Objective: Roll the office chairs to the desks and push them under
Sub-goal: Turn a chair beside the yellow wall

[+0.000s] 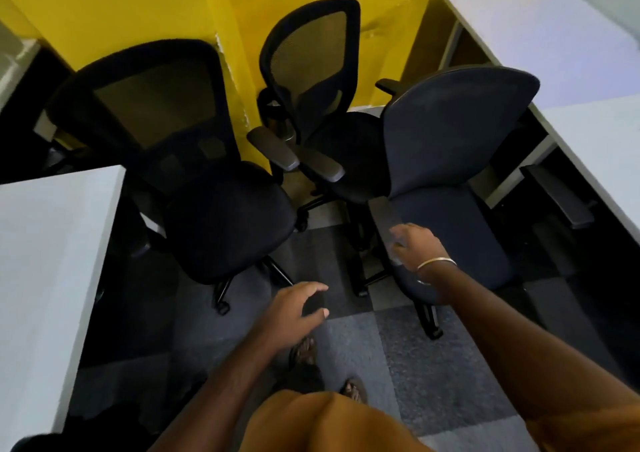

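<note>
Three office chairs crowd around a yellow pillar. A black mesh-back chair (207, 209) stands at the left, beside the near left desk (48, 261). A second mesh-back chair (311, 88) is behind it, against the pillar. A dark blue padded chair (457, 161) stands at the right, next to the right desk (561, 53). My right hand (415, 244) hovers over that chair's left armrest (386, 219), fingers loose; contact is blurred. My left hand (298, 308) hangs in the air over the carpet, fingers loosely curved, holding nothing.
The yellow pillar (242, 19) rises between the chairs. Grey carpet tiles (381, 347) lie open in front of me, with my sandalled feet (304, 347) on them. A dark gap opens under the right desk. Another white desk edge (14, 57) shows at the far left.
</note>
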### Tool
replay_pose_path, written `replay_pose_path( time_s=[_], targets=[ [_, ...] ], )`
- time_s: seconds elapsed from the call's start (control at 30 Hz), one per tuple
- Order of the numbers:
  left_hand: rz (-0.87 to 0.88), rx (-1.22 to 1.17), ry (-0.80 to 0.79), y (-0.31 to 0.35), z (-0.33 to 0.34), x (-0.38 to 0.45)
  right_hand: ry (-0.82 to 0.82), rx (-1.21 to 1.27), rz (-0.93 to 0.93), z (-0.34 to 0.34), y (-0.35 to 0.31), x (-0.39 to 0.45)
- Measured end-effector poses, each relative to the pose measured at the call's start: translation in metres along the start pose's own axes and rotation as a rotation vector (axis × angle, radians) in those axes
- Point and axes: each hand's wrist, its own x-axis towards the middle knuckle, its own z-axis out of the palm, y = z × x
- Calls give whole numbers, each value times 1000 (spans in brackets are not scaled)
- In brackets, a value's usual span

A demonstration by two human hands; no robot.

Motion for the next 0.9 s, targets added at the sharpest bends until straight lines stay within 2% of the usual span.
replay_pose_path(
  time_s=[0.2, 0.43, 0.53, 0.63, 0.73, 0.9],
  targets=[
    [61, 7, -43, 0, -24, 69, 144, 125, 47, -32, -23, 78],
    [59, -8, -134, -31, -71, 139, 176, -38, 71, -113, -74, 206],
    [36, -5, -174, -43, -91, 165, 229, 14, 191, -140, -89, 259],
    [21, -14, -210, -50, -105, 183, 192, 29, 324, -150, -93, 304],
    [-12, -35, -224, -59, -115, 199, 167, -2, 379, -146, -89, 337],
    [-38, -33, -229, -72, -125, 213, 323, -100, 326, -145, -79, 362]
  ],
)
